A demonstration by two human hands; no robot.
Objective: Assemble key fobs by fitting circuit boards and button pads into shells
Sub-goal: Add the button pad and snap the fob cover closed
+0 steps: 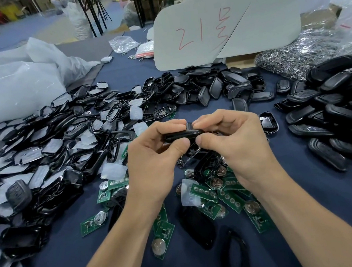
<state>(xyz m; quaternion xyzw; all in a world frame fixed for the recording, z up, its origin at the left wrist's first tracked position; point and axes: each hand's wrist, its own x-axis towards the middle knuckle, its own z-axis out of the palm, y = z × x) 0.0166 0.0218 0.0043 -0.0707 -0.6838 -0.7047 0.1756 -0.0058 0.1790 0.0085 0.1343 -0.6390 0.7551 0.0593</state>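
Over the dark blue tablecloth and its scattered green circuit boards, gripped a black key fob shell edge-on with left hand and right hand, fingers and thumbs clamped round it, its inside hidden.

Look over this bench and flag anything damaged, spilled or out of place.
Only the white board marked 21 stands out: a diagonal line crosses it, either a crack or two overlapping sheets; I cannot tell. The circuit boards and black shells lie in loose heaps, apparently as working stock.
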